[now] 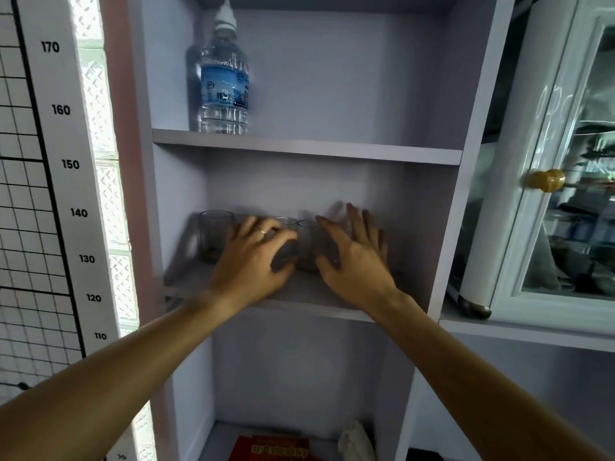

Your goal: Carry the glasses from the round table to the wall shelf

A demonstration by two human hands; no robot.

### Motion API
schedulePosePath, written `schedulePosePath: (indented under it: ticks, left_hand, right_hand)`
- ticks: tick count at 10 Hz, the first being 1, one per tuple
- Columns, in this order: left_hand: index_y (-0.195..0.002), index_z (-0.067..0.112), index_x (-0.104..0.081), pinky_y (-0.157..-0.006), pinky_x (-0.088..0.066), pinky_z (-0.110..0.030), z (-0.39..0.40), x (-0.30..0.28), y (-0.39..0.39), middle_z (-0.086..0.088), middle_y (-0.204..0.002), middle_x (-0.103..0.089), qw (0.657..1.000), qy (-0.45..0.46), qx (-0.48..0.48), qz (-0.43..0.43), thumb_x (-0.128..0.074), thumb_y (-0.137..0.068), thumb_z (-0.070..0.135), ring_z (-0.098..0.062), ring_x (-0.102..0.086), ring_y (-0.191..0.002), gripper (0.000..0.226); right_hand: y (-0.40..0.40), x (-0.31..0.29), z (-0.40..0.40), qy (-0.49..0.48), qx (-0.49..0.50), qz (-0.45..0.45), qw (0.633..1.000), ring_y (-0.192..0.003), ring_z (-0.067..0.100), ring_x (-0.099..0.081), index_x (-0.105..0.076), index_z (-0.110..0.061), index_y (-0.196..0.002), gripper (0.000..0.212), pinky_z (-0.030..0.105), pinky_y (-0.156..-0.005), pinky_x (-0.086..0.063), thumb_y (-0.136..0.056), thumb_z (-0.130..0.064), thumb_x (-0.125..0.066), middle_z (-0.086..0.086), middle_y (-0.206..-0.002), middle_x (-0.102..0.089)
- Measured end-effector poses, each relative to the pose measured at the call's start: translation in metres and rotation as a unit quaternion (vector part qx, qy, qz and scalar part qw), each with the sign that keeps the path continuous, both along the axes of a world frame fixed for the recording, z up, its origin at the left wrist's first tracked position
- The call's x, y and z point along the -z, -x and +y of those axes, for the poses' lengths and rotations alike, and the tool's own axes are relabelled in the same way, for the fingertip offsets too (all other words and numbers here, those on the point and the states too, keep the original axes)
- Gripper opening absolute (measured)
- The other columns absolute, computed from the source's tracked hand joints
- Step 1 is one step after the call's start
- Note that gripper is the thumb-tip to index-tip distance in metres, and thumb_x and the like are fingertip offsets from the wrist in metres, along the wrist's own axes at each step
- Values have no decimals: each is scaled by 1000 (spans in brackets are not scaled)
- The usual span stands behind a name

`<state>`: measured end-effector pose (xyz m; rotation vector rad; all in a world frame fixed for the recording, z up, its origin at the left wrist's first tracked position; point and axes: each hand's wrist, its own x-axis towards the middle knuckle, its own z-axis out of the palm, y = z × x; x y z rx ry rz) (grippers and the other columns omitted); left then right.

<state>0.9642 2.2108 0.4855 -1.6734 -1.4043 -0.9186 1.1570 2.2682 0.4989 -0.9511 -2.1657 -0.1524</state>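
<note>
Glasses (309, 247) are set on wall shelf (299, 294), mid-level. One is gripped by left hand (256, 257); right hand (352, 257) fingers splayed, released. Risk: neighbouring glass (214, 236) knocked over if hands are withdrawn carelessly.

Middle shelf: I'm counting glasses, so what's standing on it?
On the middle shelf, one glass stands clear at left; both hands cover blurred others, count unclear.

A height chart (71, 164) (numbered 110 to 170) hangs left beside bright glass blocks (100, 128); a glass-doored cabinet (565, 181) stands right.
</note>
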Motion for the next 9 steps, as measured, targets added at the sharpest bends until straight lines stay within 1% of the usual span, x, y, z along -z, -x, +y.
schedulePosePath:
  ticks: [1, 2, 3, 4, 5, 6, 7, 8, 9]
  left_hand:
    - [-129, 36, -57, -103, -37, -54, -3, 8, 34, -4, -138, -49, 997, 23, -79, -17, -64, -75, 49, -39, -44, -123, 56]
    - [-145, 46, -39, -113, -16, -71, -5, 13, 51, -8, -158, -31, 989, 100, -107, -31, -49, -78, 75, -52, -19, -141, 73]
    - [-149, 56, -14, -114, -7, -73, -3, 15, 52, -7, -164, -18, 984, 144, -95, -45, -28, -73, 91, -57, -1, -143, 84]
    - [-148, 58, -7, -114, -6, -72, -4, 16, 52, -8, -166, -12, 984, 149, -81, -62, -26, -73, 92, -55, 8, -144, 84]
    - [-149, 56, -7, -115, -6, -71, -4, 16, 51, -7, -166, -9, 983, 154, -86, -59, -31, -77, 87, -52, 12, -145, 83]
    - [-150, 53, -13, -115, -8, -71, -5, 16, 52, -8, -166, -9, 983, 152, -79, -58, -40, -80, 80, -52, 10, -146, 79]
    - [-150, 46, -26, -114, -14, -72, -9, 17, 51, -10, -165, -17, 986, 138, -65, -72, -51, -85, 67, -48, 1, -148, 73]
    - [-149, 38, -31, -113, -21, -68, -18, 22, 51, -8, -162, -24, 986, 126, -58, -92, -49, -88, 62, -41, -10, -150, 68]
    - [-151, 31, -29, -116, -21, -60, -38, 36, 48, -9, -158, -34, 985, 133, -66, -91, -33, -93, 61, -36, -20, -149, 66]
  right_hand:
    - [14, 8, -3, -4, 17, -43, 999, -150, 37, 15, -17, -45, -154, 70, 60, -119, 2, -93, -49, -52, 11, -166, 9]
    - [28, 10, -3, -11, 41, -72, 996, -149, 41, 16, -12, -43, -155, 70, 61, -119, 2, -94, -53, -47, 18, -164, 10]
    - [35, 11, -3, -12, 53, -84, 995, -148, 41, 18, -15, -46, -153, 69, 62, -115, 8, -93, -55, -47, 18, -165, 9]
    - [37, 14, -2, -26, 68, -90, 993, -149, 40, 18, -17, -46, -153, 69, 62, -115, 11, -93, -56, -48, 15, -165, 8]
    - [36, 13, -2, -18, 73, -97, 992, -149, 39, 17, -16, -45, -153, 71, 62, -115, 11, -92, -54, -50, 10, -167, 5]
    - [34, 11, -8, -16, 75, -91, 993, -150, 36, 16, -15, -40, -155, 74, 60, -117, 8, -92, -52, -51, 8, -167, 4]
    - [29, 14, -21, -32, 77, -78, 993, -151, 34, 17, -15, -36, -156, 72, 58, -119, 7, -93, -51, -47, 7, -167, 3]
    - [22, 24, -39, -32, 60, -84, 994, -152, 31, 13, -20, -35, -154, 65, 59, -120, 4, -95, -52, -40, 5, -167, 1]
    - [8, 35, -58, 23, 40, -96, 994, -152, 30, 8, -23, -36, -153, 62, 59, -121, 2, -96, -52, -40, 3, -167, -3]
